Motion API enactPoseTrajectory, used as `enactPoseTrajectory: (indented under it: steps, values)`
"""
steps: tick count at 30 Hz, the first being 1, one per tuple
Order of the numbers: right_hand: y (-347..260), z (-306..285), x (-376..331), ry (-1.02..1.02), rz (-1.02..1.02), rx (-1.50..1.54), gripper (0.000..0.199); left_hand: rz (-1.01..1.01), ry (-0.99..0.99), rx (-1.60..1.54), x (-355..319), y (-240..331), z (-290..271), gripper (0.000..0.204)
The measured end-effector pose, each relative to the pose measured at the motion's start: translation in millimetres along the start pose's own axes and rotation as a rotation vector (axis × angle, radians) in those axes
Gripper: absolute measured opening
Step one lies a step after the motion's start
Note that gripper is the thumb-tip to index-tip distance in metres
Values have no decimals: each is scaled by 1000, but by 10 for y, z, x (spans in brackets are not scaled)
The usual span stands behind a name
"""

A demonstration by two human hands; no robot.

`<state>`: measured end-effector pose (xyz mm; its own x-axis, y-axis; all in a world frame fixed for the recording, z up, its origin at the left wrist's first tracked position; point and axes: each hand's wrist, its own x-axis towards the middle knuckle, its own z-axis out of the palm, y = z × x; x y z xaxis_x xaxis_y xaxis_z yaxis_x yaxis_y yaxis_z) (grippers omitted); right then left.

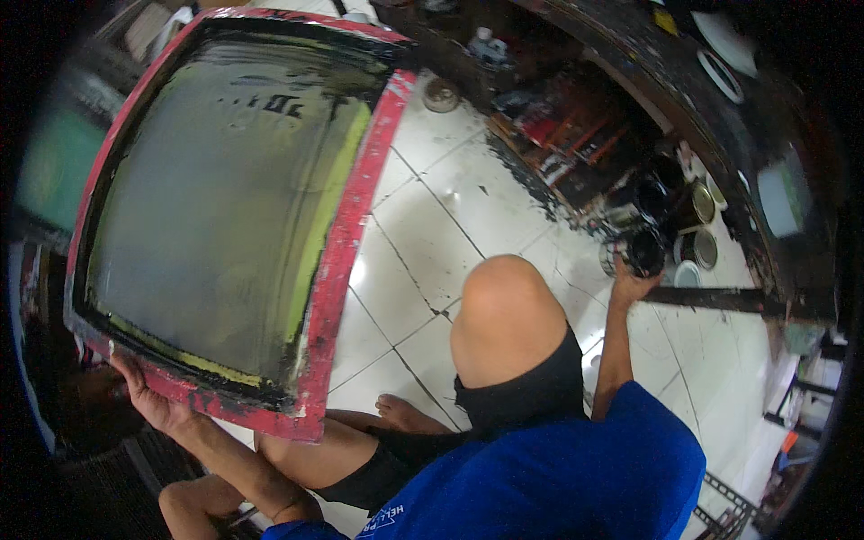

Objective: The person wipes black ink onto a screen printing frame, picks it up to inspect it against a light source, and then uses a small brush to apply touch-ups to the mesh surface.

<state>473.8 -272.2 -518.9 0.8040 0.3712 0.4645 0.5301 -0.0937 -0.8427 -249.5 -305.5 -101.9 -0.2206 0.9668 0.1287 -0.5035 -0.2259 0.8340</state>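
A large screen printing frame (364,216) with a red border is tilted up at the left. Its grey-green mesh (216,207) carries black ink smears around the edges and a few small dark marks near the top. My left hand (155,400) grips the frame's lower left edge, fingers partly hidden behind it. Over at the right, my right arm is stretched out and my right hand (635,283) is closed around the near side of an ink-stained can (619,258), dark inside. Whether the can rests on the floor or is lifted, I cannot tell.
More cans (698,245) stand beside the held one, under a dark bench (765,117). A low, ink-stained shelf (576,144) holds assorted items. A round tin (441,94) sits on the white tiled floor (423,234) near the frame's upper corner. My bent knee (511,310) rises between my arms.
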Motion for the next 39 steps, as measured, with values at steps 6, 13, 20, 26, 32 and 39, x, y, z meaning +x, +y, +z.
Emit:
enactPoseTrajectory:
  steps: [6,13,20,26,32,39]
  values:
    - [-478,-141,-204,-212,142,-201,105,96,32,-84,8,-89,134,33]
    - [-1409,-357,-524,-528,702,-133,59,149,151,-58,104,-84,395,35]
    - [-2896,206,207,-845,99,-259,48,35,416,26,724,302,1101,28]
    - [-4351,779,635,-1078,-75,-147,65,-210,377,443,1492,836,1818,34]
    - [-6944,943,1105,-1116,-616,240,68,-346,153,905,1780,1276,2655,46]
    - [-9153,862,1600,-1333,-1351,-87,81,-385,-247,1479,1805,1519,3400,41]
